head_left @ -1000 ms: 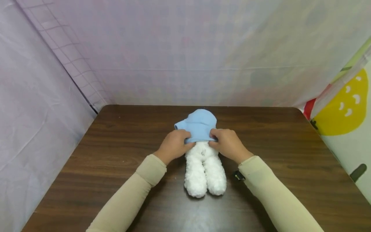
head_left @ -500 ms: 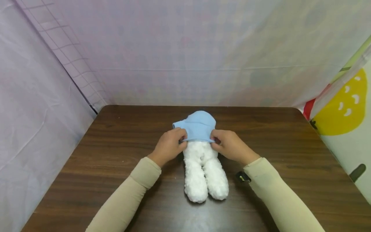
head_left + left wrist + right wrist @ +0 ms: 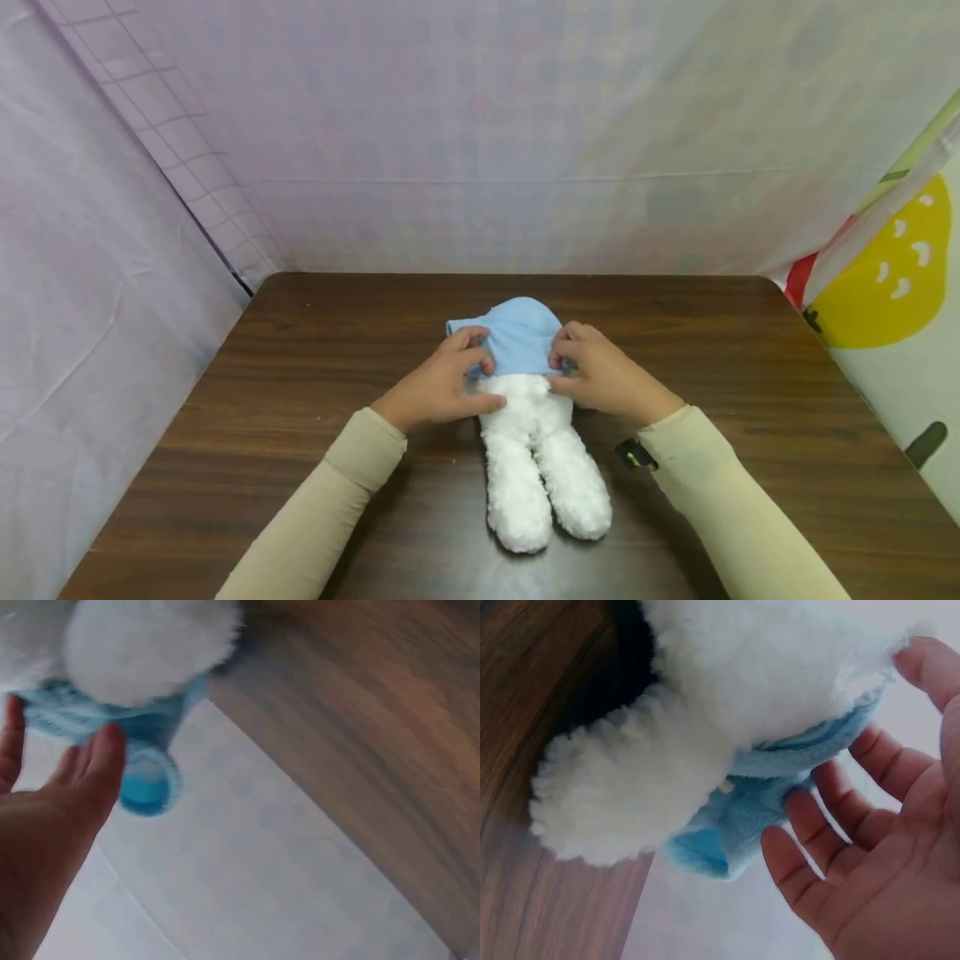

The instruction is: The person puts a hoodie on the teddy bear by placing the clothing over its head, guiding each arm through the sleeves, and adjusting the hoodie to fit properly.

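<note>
I read left grip (image 3: 442,382) and right grip (image 3: 611,375) as spread; uneven fingertip drag could bunch the blue garment (image 3: 523,340) against the white plush toy (image 3: 528,417).

Right hand (image 3: 885,855) at four o'clock, beside a white plush (image 3: 742,667) and a blue cloth (image 3: 754,810).

The plush body fills twelve o'clock, and one fluffy limb (image 3: 622,780) extends toward nine o'clock. The cloth lies along the lower edge of the body, with its opening (image 3: 705,847) near six o'clock. The fingers are spread, and the uppermost fingertip meets the cloth. The thumb (image 3: 930,671), at two o'clock, is close to the fur. Dark wood (image 3: 525,682) runs from seven to eleven o'clock.
</note>
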Tool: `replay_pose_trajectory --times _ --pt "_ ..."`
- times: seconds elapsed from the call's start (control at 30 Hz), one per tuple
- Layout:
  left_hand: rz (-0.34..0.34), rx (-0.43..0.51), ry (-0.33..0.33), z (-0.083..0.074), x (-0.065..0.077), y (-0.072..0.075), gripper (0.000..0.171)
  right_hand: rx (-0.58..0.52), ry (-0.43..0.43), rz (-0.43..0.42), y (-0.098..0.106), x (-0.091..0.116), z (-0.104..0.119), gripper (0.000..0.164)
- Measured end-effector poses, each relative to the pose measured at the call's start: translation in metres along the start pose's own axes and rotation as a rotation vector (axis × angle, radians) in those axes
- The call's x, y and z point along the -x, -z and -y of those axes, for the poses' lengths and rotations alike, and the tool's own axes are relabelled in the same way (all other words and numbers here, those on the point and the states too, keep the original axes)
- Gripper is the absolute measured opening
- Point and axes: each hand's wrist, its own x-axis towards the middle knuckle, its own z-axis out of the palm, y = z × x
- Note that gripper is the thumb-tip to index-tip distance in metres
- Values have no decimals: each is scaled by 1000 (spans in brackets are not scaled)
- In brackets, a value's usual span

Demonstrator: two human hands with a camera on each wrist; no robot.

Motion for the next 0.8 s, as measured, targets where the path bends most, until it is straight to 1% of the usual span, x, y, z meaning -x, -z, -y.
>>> replay_pose_trajectory --times 0.07,0.1,0.13,0.2,0.27,0.33,0.37,0.47,0.53,0.6,0.67,0.73,0.8 --pt "33 -38 42 -2 -1 -2 38 27 -32 -7 -2 -1 1 20" --pt "40 -62 52 -2 -3 -3 41 36 -49 -12 -3 -1 1 22" --pt "35 -89 55 -2 -4 -5 43 47 -62 -21 -4 -2 1 26" --pt "2 -144 51 -1 -9 -9 45 83 -84 -46 -7 -4 1 35" --pt "-35 -170 53 1 -13 -12 48 119 -89 -57 -11 -7 1 45" --pt "-52 -171 57 3 -18 -14 56 129 -97 -37 -13 -9 1 50" --pt "-44 -160 66 5 -20 -14 62 122 -107 -17 -14 -10 1 51" --pt "18 -105 102 8 -25 -13 80 50 -148 58 -14 -11 2 55" --pt "63 -80 132 11 -28 -12 87 14 -175 82 -12 -10 2 58" --pt "93 -66 161 13 -30 -11 88 -1 -180 88 -11 -11 1 60" --pt "101 -66 184 16 -32 -11 87 -2 -172 85 -11 -11 -1 59" --pt "87 -70 199 18 -33 -11 84 14 -155 73 -12 -12 -3 56" --pt "58 -76 207 19 -33 -11 81 26 -142 50 -12 -13 -5 51"
